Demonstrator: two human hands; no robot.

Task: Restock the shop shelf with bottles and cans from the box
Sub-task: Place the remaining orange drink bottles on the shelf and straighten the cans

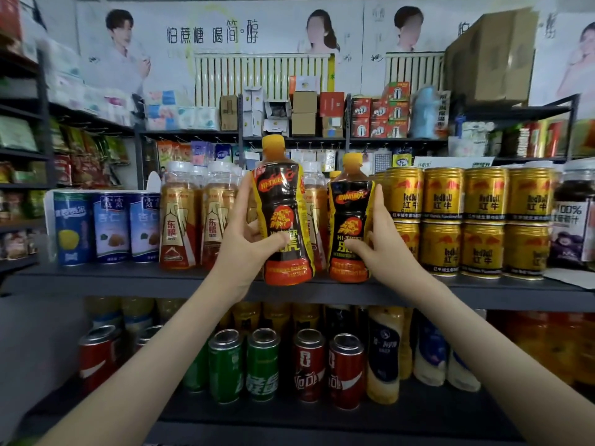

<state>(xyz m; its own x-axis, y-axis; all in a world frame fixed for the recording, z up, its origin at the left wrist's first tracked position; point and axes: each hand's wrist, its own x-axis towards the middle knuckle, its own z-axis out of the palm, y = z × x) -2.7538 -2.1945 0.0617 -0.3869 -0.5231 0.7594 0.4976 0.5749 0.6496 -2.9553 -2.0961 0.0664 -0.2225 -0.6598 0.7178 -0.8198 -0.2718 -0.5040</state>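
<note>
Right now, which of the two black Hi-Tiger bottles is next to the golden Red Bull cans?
The right bottle, gripped by the right hand; the left bottle, in the left hand, is in front of the white-capped bottles.

1. A wall poster (206, 37) with large Chinese lettering and pictured people covers the back wall.
2. Two white ribbed radiators (260, 75) stand against it.
3. The back rack (193, 134) carries pastel tissue packs (180, 112), small brown cartons (304, 114) and stacked red boxes (380, 117).
4. A large cardboard carton (492, 56) sits high at the right.
5. Snack bags (87, 146) fill the left side shelving.
</note>
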